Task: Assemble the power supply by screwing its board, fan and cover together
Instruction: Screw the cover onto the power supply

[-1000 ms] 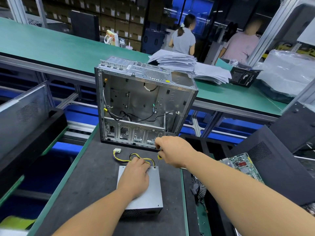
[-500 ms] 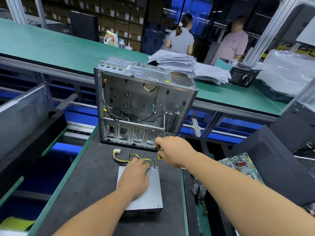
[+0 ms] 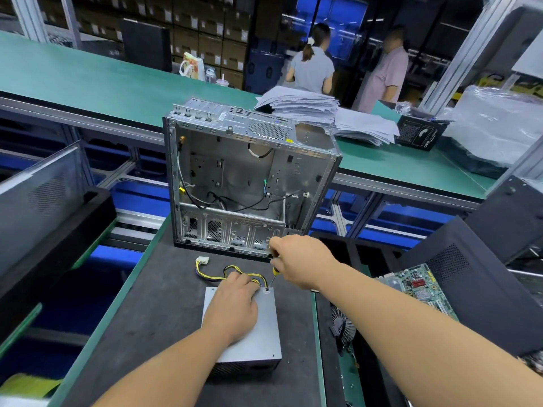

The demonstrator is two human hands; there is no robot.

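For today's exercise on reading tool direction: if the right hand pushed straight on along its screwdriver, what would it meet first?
The right hand drives the yellow-handled screwdriver down at a screw hole in the grey metal power supply cover, so it likely meets that cover first.

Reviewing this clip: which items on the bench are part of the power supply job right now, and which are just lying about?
In use:
power supply, pressed by the left hand
screwdriver, gripped by the right hand
yellow-and-black cable

Lying about:
open computer case
circuit board
fan
paper stack
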